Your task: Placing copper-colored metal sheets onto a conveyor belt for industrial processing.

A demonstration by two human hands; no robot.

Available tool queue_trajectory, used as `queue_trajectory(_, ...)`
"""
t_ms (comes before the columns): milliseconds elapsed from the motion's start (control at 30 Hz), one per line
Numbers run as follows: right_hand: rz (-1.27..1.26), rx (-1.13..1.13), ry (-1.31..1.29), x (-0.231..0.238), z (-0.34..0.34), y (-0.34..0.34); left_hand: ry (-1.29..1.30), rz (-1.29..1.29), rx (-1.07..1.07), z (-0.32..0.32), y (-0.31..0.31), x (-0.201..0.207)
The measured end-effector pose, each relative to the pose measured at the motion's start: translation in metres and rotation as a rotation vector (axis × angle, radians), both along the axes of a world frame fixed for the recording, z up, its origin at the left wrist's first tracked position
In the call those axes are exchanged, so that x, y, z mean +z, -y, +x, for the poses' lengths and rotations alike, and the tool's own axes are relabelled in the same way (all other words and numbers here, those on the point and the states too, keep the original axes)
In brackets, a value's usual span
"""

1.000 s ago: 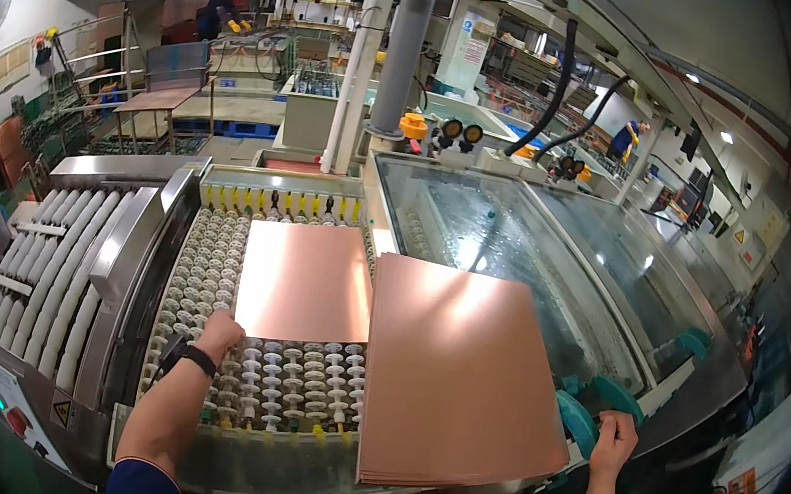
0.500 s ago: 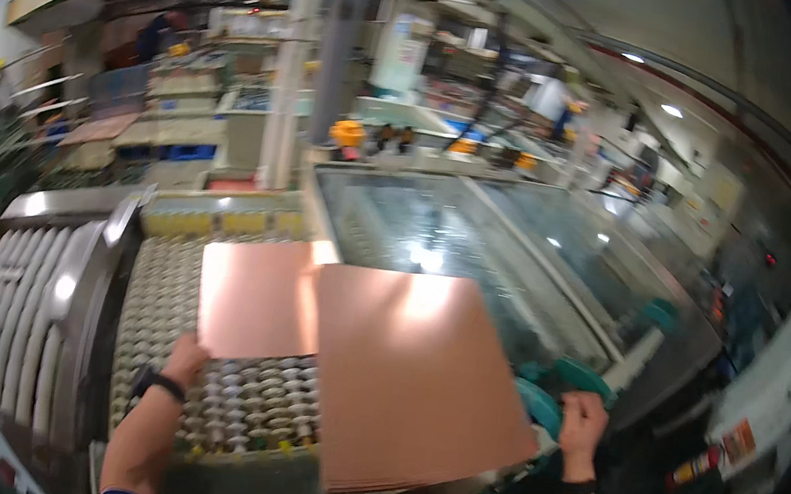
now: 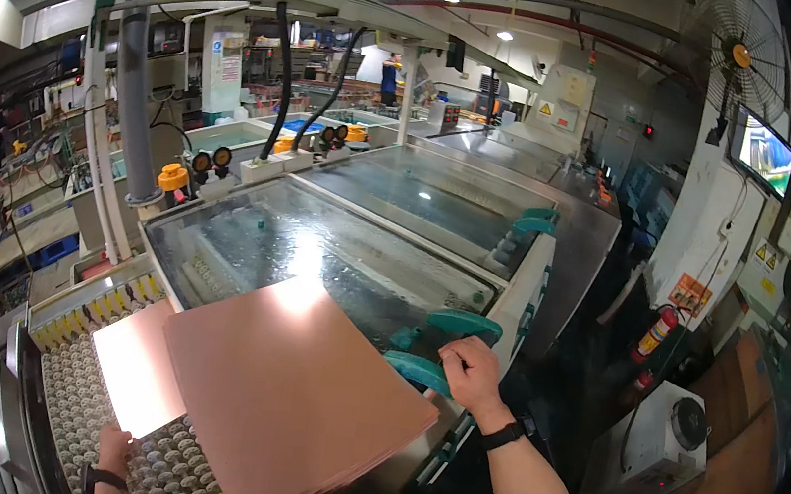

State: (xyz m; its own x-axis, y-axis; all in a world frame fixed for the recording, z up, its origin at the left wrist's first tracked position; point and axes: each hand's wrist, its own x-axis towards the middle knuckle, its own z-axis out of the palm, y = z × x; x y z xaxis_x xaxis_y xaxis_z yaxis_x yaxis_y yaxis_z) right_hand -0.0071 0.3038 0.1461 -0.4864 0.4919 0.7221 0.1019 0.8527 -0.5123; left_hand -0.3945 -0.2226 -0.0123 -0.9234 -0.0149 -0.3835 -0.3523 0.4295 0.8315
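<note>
A thin copper-coloured sheet lies on the rows of small rollers at the lower left. At its near corner is my left hand, fingers closed at the edge. To the right of it, a stack of larger copper-coloured sheets rests across the machine's edge, partly over the glass-like cover. Beside two green handles my right hand is curled closed. Whether it grips anything is hidden by its fingers.
Farther back is a second see-through cover. An orange-topped fitting and a grey post stand at the machine's left back. Rightward are a fire extinguisher, a white boxy unit and a wall fan. A distant person stands behind.
My view has swung to the right, so the sheets and both hands appear farther left. The right hand is still by the green handles, the left still at the smaller sheet's near edge.
</note>
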Motion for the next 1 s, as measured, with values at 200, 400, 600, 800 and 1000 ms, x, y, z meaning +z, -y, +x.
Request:
queue_trajectory(200, -0.001, 0.065, -0.076, -0.001, 0.003, -0.001, -0.098, -0.112, 0.054, 0.022, -0.001, 0.016)
queue_trajectory(400, -0.06, 0.429, -0.123, 0.005, 0.052, -0.033, -0.498, 0.282, 0.269, 0.13, -0.009, 0.117)
queue_trajectory(600, -0.119, 0.324, -0.057, -0.007, 0.173, -0.147, -0.862, 0.449, 0.35, 0.359, -0.163, 0.236)
queue_trajectory(800, -0.235, 0.053, 0.105, -0.032, 0.327, -0.311, -0.658, 0.375, -0.185, 0.451, -0.383, 0.225)
queue_trajectory(1000, -0.3, -0.199, 0.094, -0.047, 0.465, -0.456, -0.499, 0.389, -0.536, 0.498, -0.562, 0.212)
